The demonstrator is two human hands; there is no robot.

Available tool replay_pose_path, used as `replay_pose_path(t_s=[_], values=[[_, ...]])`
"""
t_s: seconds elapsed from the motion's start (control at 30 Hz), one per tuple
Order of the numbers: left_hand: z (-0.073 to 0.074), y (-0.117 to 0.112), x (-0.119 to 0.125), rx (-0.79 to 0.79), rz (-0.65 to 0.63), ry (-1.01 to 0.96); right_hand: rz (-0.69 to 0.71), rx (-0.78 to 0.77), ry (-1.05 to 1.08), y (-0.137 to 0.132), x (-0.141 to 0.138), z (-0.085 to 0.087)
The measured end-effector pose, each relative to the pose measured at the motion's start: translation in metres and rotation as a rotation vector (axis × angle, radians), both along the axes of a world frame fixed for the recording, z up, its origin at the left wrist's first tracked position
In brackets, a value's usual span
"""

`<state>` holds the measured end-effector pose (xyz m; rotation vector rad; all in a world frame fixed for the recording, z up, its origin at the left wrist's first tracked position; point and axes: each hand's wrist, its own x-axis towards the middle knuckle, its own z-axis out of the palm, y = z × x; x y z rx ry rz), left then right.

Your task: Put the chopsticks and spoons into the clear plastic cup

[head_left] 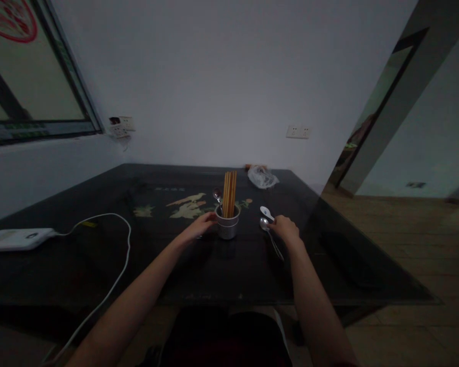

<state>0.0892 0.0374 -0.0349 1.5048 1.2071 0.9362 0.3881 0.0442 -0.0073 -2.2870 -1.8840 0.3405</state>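
Observation:
A grey metal cup (pixel 227 230) stands upright on the dark table, holding a bundle of wooden chopsticks (pixel 230 193) and a metal spoon (pixel 217 194) with its bowl up. My left hand (pixel 203 224) grips the cup's left side, partly behind the rim. To the right, my right hand (pixel 286 229) is closed, its fingertips pinching a shiny metal spoon (pixel 264 224) just below the bowl. That spoon's handle slants towards me, and a second handle seems to lie along it. A white spoon (pixel 265 211) lies just beyond, its handle end hidden by my right hand.
A crumpled clear plastic bag (pixel 262 177) lies at the table's back edge by the wall. On the left is a white power strip (pixel 19 238), its white cord (pixel 128 250) looping over the front edge. A dark flat object (pixel 348 260) sits at right.

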Motion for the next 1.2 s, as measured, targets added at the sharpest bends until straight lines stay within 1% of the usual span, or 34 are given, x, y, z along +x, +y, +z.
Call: replay_pose_path(t_s=[0.13,0.23,0.4,0.5,0.63,0.73,0.8,0.87,0.97,1.07,1.13,1.2], values=[[-0.002,0.0,-0.004,-0.021,-0.134,-0.031,0.043,-0.083,-0.039,-0.001,-0.002,0.0],[-0.006,0.001,-0.006,-0.025,-0.197,-0.021,0.058,-0.118,-0.079,0.0,-0.006,-0.001],[-0.015,0.006,-0.005,0.02,-0.248,-0.027,0.079,-0.123,-0.1,0.002,-0.011,-0.005],[-0.021,0.005,0.001,0.066,-0.234,-0.045,0.084,-0.08,-0.072,0.002,-0.013,-0.006],[-0.024,0.002,0.01,0.135,-0.145,-0.022,0.059,0.057,0.024,0.003,-0.014,-0.008],[-0.023,-0.001,0.015,0.172,-0.119,-0.028,0.065,0.181,0.157,0.007,-0.014,-0.008],[-0.022,-0.003,0.018,0.188,-0.11,-0.029,0.118,0.29,0.321,0.01,-0.014,-0.007],[-0.021,-0.004,0.019,0.201,-0.089,-0.011,0.184,0.41,0.551,0.01,-0.016,-0.004],[-0.02,-0.005,0.022,0.229,-0.05,0.017,0.224,0.627,0.897,0.003,-0.022,0.007],[-0.017,-0.008,0.024,0.25,-0.026,0.033,0.202,0.843,1.108,-0.009,-0.031,0.023],[-0.015,-0.01,0.025,0.247,-0.011,0.053,0.216,0.912,1.199,-0.015,-0.038,0.035],[-0.014,-0.011,0.025,0.241,-0.003,0.069,0.244,0.944,1.265,-0.017,-0.046,0.047]])
